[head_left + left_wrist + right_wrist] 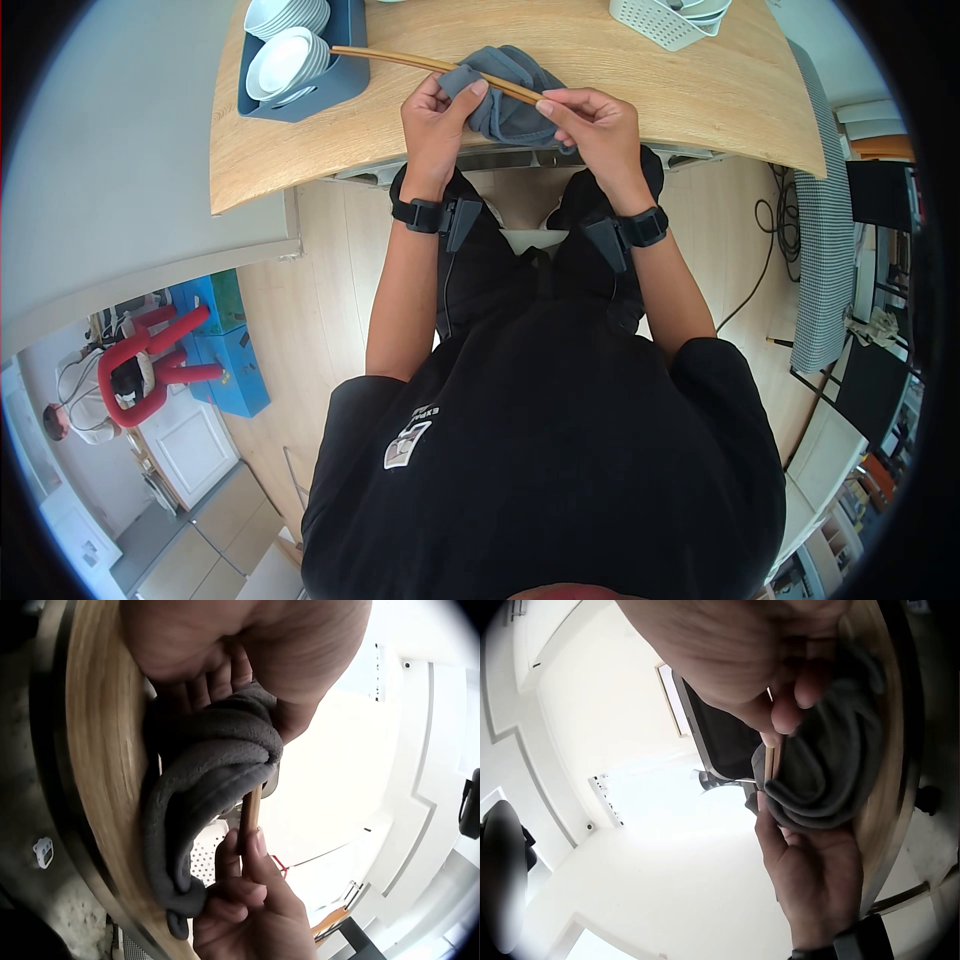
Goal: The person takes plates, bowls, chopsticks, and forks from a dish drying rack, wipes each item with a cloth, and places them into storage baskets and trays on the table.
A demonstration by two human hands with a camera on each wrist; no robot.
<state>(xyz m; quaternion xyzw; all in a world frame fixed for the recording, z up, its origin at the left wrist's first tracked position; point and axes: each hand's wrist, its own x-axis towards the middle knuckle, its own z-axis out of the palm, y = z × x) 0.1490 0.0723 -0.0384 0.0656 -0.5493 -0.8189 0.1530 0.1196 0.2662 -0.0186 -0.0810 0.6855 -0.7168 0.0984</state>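
Tabletop (720, 95); chopsticks (400, 58) w/ cloth (510, 122) in L hand (435, 122) grip, end in R hand (604, 130) pinch

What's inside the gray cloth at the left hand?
Wooden chopsticks run through a fold of the gray cloth, showing on both sides. The stretch pinched at the left hand is covered, and anything deeper in the folds can't be seen.

Over the head feed I see a pale wood-grain table (720, 110) with a blue-gray plastic bin (346, 82) standing near its left end, a white perforated basket (645, 25) farther back toward the right, and, at the near edge, a bunched gray cloth (505, 122), whether resting or lifted I cannot tell.
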